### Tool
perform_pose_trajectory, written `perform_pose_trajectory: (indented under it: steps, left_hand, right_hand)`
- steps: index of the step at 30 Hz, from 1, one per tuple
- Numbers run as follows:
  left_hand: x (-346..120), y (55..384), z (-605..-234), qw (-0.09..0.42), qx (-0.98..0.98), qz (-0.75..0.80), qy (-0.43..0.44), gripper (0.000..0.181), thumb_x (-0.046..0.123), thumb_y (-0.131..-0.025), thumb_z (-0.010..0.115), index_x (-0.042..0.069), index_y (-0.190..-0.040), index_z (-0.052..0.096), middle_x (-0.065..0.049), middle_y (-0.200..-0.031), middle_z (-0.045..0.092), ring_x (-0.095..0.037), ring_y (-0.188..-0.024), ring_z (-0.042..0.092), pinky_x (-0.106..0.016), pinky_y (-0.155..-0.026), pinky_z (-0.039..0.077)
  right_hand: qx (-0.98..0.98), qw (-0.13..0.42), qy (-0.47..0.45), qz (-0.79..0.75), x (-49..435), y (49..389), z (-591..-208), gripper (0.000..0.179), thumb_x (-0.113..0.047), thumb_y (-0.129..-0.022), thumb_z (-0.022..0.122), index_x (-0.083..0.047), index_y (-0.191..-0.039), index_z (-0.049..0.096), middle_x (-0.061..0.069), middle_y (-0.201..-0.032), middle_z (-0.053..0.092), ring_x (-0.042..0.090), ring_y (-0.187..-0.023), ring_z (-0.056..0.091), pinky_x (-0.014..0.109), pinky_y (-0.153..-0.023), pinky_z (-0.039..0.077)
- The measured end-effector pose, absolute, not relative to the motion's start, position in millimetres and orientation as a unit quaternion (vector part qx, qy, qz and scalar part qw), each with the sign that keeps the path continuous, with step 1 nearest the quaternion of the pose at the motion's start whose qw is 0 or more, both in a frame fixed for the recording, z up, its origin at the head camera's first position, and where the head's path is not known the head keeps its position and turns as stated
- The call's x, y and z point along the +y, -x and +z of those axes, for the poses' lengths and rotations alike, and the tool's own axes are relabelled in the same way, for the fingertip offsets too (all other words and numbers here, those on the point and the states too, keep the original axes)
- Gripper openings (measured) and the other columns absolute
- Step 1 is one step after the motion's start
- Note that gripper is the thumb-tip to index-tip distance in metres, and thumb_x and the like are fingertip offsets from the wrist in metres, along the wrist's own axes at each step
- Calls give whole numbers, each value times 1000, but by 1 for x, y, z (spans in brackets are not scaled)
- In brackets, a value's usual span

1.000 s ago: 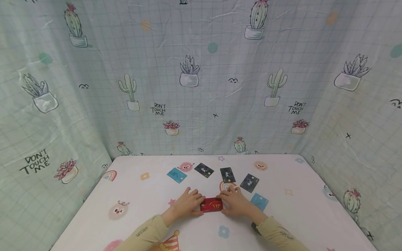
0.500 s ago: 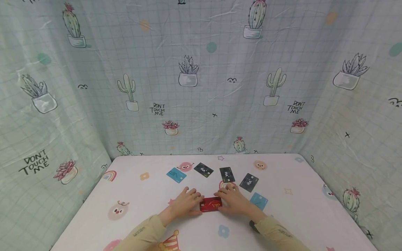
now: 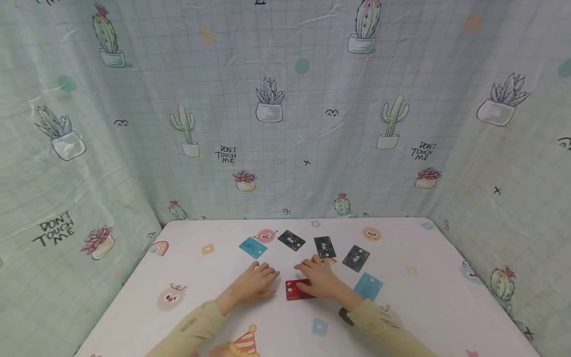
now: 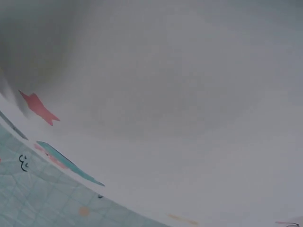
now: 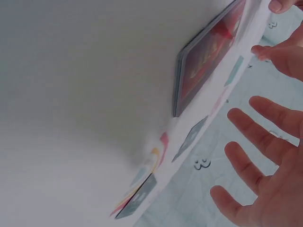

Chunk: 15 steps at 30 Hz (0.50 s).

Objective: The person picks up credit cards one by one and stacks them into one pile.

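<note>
A red VIP card (image 3: 292, 290) lies near the middle of the table, its right part hidden behind my right hand (image 3: 322, 278). In the right wrist view the red card (image 5: 208, 59) tops a neat stack of several cards. My right hand hovers over the stack with fingers (image 5: 244, 165) spread and apart from it. Left of the stack, my left hand (image 3: 253, 283) holds nothing, its fingers loosely extended and a gap between it and the card. The left wrist view shows no hand.
Behind the hands lie a blue card (image 3: 253, 247), black VIP cards (image 3: 291, 240) (image 3: 324, 247) (image 3: 356, 258), and another blue card (image 3: 368, 286) beside the right forearm. A cactus-print curtain (image 3: 285, 188) rises at the table's back edge.
Both hands have let go of the red card's ends. The left hand has drawn back to the left; the right has lifted over the card's right side. The cards stay in place.
</note>
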State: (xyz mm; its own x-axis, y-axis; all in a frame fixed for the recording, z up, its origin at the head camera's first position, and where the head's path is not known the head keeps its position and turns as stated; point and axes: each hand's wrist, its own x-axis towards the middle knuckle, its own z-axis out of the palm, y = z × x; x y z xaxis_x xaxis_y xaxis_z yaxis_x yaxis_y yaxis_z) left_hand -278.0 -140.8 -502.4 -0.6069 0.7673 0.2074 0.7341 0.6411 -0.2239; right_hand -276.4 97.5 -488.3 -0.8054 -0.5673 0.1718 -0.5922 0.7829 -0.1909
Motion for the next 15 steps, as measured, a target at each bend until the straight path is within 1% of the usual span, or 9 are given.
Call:
perform_pose_trajectory:
  steps: [4, 8, 12, 15]
  left_hand:
    - [-149, 281, -502, 155, -890, 64, 424, 44, 41, -85, 55, 14, -120, 54, 0, -111, 60, -18, -104, 52, -43, -92, 42]
    - [-156, 285, -501, 168, -884, 72, 429, 43, 40, -85, 56, 14, -119, 55, 0, -111, 60, -17, -104, 53, -40, -92, 42]
    - [-164, 290, -500, 179, -880, 78, 432, 42, 38, -84, 57, 14, -118, 55, 0, -109, 60, -17, -102, 54, -39, -91, 43]
    - [-172, 294, -499, 177, -886, 80, 420, 41, 37, -85, 56, 13, -118, 55, -1, -110, 60, -18, -104, 54, -40, -91, 43]
  right_hand:
    - [-944, 67, -303, 110, 88, 277, -484, 42, -37, -81, 60, -18, -118, 56, 3, -111, 58, 20, -95, 42, 54, -89, 35]
    - [-944, 68, -303, 111, 81, 278, -479, 42, -34, -80, 62, -17, -117, 56, 3, -111, 58, 21, -95, 41, 54, -88, 35]
    - [-948, 52, -294, 108, 73, 280, -477, 41, -33, -81, 61, -18, -118, 55, 3, -113, 57, 21, -98, 41, 54, -88, 35]
    - [-953, 36, -278, 111, 64, 282, -477, 39, -35, -83, 58, -19, -118, 54, 3, -116, 56, 22, -100, 41, 54, -90, 35]
